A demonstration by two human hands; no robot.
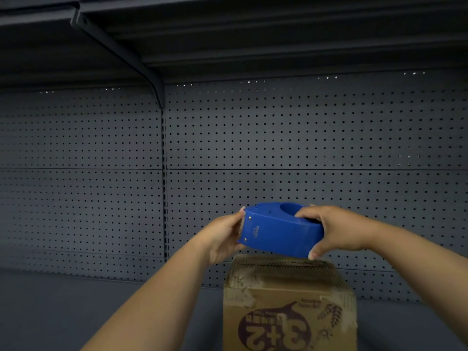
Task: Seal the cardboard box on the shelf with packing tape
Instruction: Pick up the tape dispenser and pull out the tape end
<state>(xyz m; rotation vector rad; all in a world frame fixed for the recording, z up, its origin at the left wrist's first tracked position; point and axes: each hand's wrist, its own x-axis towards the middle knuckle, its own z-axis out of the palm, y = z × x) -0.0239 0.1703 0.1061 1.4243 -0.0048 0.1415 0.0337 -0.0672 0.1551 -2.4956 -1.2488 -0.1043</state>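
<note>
- While both hands hold a blue tape dispenser (278, 234) in the air just above the cardboard box (288, 300), the box stands on a dark grey shelf (101, 312), at the bottom of the view, right of centre.
- Above the box's left top corner, the left hand (224, 236) is closed on the dispenser's front end, where two small metal rivets and a toothed edge show; one fingertip reaches over the top and the rest wrap the end.
- Above the box's right top corner, the right hand (336, 229) is clamped on the dispenser's rear end, fingers over the top beside a round opening and thumb pressed up from below.
- Small pale lettering runs along the dispenser's side, too small to read.
- On the box's near face, a dark purple oval logo (274, 330) reads "3+2", printed upside down from this view; smaller characters around it are blurred.
- Right of the logo, still on the box, is a drawing of a wheat ear (331, 314).
- Pale torn patches mark the box's upper left and right edges.
- Behind the box rises a grey pegboard back panel (304, 138), dotted with rows of holes.
- High above the box, an upper shelf (253, 34) hangs on a slanted bracket (121, 51).
</note>
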